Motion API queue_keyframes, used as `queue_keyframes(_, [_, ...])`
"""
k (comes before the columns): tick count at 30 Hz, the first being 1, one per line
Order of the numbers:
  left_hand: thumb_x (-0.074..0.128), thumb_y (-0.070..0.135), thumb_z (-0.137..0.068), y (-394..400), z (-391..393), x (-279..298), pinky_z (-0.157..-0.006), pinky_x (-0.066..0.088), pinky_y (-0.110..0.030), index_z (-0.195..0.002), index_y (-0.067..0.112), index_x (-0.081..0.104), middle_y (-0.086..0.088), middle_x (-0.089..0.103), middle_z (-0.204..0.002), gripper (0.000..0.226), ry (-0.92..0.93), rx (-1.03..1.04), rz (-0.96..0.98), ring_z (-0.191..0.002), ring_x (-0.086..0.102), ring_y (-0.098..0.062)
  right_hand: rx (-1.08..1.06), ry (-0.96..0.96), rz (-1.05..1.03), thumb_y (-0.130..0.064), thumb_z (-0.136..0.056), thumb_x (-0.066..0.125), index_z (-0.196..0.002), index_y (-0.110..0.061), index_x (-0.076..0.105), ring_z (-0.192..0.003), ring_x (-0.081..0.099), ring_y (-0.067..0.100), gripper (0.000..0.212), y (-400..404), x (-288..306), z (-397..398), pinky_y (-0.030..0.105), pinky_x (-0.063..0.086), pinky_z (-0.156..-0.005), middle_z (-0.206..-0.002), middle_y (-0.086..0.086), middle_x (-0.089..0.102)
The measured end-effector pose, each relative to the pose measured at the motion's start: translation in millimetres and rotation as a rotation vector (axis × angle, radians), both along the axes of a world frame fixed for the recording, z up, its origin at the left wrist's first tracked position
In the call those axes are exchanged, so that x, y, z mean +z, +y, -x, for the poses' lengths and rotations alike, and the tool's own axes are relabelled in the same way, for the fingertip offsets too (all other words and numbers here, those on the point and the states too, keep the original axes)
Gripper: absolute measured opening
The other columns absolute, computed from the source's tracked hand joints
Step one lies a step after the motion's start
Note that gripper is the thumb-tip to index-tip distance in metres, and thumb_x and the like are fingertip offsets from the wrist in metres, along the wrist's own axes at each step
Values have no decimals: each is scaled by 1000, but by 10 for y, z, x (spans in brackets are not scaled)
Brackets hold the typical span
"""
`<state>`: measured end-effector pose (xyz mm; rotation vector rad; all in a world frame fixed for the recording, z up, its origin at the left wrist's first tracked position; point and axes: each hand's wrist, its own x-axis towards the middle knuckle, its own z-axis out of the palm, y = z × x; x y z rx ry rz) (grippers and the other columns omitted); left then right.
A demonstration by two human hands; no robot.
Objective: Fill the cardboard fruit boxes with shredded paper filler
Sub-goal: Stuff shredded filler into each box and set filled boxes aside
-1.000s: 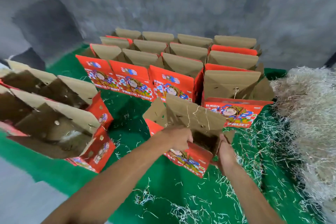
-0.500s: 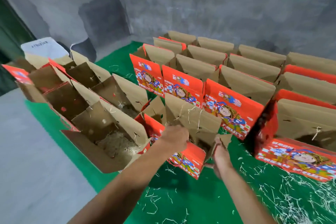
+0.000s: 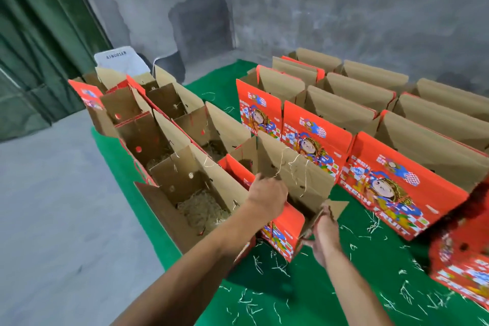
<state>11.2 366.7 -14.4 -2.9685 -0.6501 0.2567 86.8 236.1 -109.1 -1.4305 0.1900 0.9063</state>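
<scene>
step: moving filled box (image 3: 288, 201), frame centre | my left hand (image 3: 267, 197) grips its near wall, my right hand (image 3: 324, 227) pinches its side flap | next: set beside filled boxes (image 3: 185, 167) left, judged

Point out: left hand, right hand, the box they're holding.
left hand (image 3: 267, 194), head view, back of the hand at the box's top edge
right hand (image 3: 325, 239), head view, back of the hand at the side flap
held box (image 3: 285, 233), head view, red printed front panel

Both grips (image 3: 267, 194) (image 3: 324, 235) curled, arms fwd
</scene>
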Motion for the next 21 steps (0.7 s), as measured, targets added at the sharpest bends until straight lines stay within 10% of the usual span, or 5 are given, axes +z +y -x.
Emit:
queue_keyframes(6, [50,13,-85,498,30,19,-111,26,-37,-109,14,65,-5,69,-112,28,-13,110,52,-114,60,-25,14,38,-3,-47,-105,34,-115,-12,48,-94,62,28,39,504,21,94,53,49,-85,-95,13,64])
queue_keyframes(21, [38,2,-86,375,88,311,-114,22,-49,-97,29,75,7,68,-115,46,-111,151,503,-111,58,-18,215,-32,-77,-48,-105,35,-126,-18,47,-102,66,27,38,771,89,189,57,53,-87,-113,16,68])
